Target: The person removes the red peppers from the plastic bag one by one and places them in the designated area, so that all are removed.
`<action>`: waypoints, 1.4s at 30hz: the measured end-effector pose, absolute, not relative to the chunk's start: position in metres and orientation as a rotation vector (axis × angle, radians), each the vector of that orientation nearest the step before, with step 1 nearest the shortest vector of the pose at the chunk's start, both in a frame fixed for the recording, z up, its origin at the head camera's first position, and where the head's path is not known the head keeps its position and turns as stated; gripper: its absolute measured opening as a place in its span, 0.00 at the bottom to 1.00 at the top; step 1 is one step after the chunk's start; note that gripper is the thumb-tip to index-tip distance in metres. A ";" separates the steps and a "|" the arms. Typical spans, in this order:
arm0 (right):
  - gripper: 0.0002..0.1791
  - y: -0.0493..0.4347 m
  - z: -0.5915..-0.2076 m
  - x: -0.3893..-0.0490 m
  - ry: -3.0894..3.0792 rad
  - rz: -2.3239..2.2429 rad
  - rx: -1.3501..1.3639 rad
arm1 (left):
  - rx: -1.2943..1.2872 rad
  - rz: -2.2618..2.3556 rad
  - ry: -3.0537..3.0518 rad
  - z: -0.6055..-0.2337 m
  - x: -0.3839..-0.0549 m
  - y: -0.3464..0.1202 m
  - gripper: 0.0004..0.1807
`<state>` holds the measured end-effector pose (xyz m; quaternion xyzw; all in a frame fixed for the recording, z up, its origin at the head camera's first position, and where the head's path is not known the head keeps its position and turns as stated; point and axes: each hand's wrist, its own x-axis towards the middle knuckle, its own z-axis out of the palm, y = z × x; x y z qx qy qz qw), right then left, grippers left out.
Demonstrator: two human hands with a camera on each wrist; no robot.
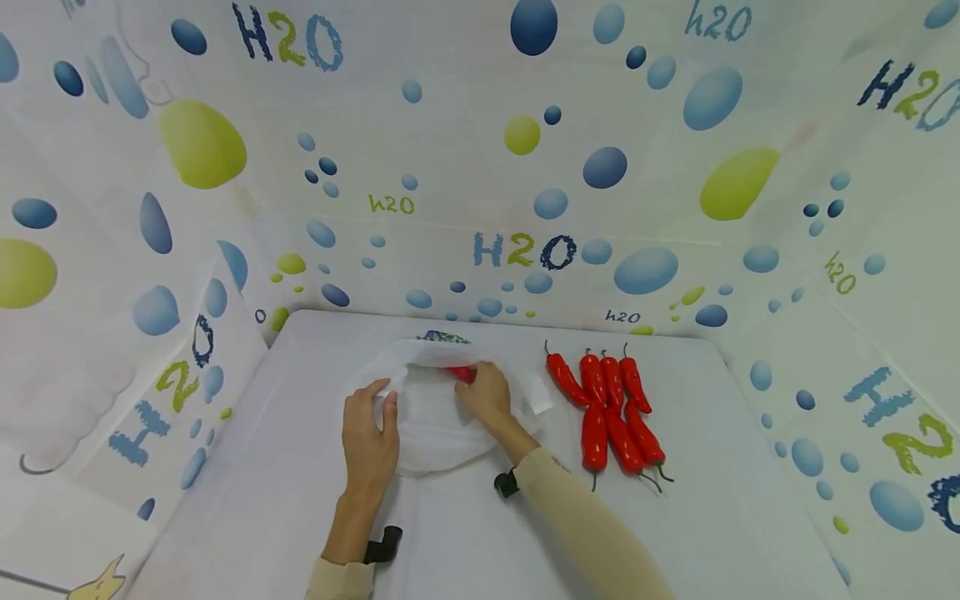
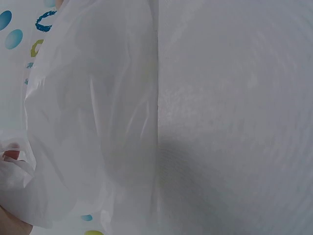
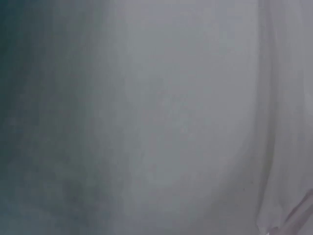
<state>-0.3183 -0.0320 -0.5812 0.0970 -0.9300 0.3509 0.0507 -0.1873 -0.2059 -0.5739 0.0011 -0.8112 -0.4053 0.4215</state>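
A white plastic bag (image 1: 442,442) lies on the table with its mouth spread apart. My right hand (image 1: 486,393) reaches into that mouth and grips a red chili pepper (image 1: 463,373), mostly hidden by the fingers and the bag. At the left rim of the bag, my left hand (image 1: 370,433) rests with thumb and fingers spread apart, touching the plastic. In the left wrist view the bag (image 2: 88,122) fills the left half in loose creases. The right wrist view is blurred, with folds of the bag (image 3: 283,122) along its right side.
Several red chili peppers (image 1: 594,437) lie in two rows on the white table (image 1: 712,500), right of the bag. A green-and-blue printed patch (image 1: 444,337) shows behind the bag. Walls with printed dots and H2O lettering (image 1: 525,250) enclose the table's back and sides.
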 end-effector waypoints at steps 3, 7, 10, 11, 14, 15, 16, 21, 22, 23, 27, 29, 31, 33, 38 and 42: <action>0.17 -0.033 -0.585 -0.320 -2.819 1.025 0.282 | -0.002 -1.004 -2.026 -0.574 -0.188 -0.206 0.15; 0.14 -0.033 -0.588 -0.322 -2.797 0.973 0.287 | -0.011 -0.995 -2.020 -0.574 -0.188 -0.205 0.15; 0.11 -0.033 -0.590 -0.323 -2.789 0.947 0.290 | -0.014 -0.994 -2.022 -0.574 -0.188 -0.206 0.15; 0.11 -0.033 -0.591 -0.323 -2.788 0.947 0.291 | -0.013 -0.996 -2.024 -0.575 -0.188 -0.206 0.15; 0.11 -0.033 -0.593 -0.323 -2.773 0.962 0.296 | -0.004 -1.014 -2.035 -0.576 -0.188 -0.206 0.15; 0.12 -0.032 -0.593 -0.322 -2.761 0.974 0.299 | -0.001 -1.021 -2.039 -0.576 -0.188 -0.206 0.16; 0.12 -0.032 -0.593 -0.322 -2.748 0.984 0.300 | 0.002 -1.022 -2.042 -0.576 -0.188 -0.206 0.16; 0.12 -0.030 -0.587 -0.318 -2.674 1.051 0.276 | 0.003 -1.013 -2.039 -0.576 -0.188 -0.205 0.15; 0.12 -0.030 -0.586 -0.318 -2.656 1.064 0.267 | 0.002 -1.011 -2.038 -0.576 -0.188 -0.205 0.15; 0.11 -0.029 -0.584 -0.317 -2.636 1.085 0.259 | 0.002 -1.014 -2.038 -0.576 -0.188 -0.205 0.15; 0.11 -0.027 -0.579 -0.314 -2.555 1.156 0.223 | 0.000 -1.012 -2.031 -0.577 -0.189 -0.205 0.15; 0.10 -0.025 -0.578 -0.313 -2.531 1.190 0.200 | 0.000 -1.008 -2.026 -0.577 -0.189 -0.205 0.15; 0.10 -0.023 -0.577 -0.311 -2.515 1.232 0.173 | -0.001 -1.006 -2.024 -0.577 -0.188 -0.205 0.15; 0.10 -0.022 -0.576 -0.309 -2.502 1.273 0.159 | -0.003 -1.003 -2.026 -0.576 -0.188 -0.204 0.15; 0.12 -0.018 -0.567 -0.300 -2.445 1.392 0.174 | 0.003 -1.004 -2.044 -0.575 -0.187 -0.204 0.16; 0.13 -0.013 -0.559 -0.289 -2.402 1.458 0.210 | 0.005 -1.005 -2.043 -0.575 -0.187 -0.204 0.16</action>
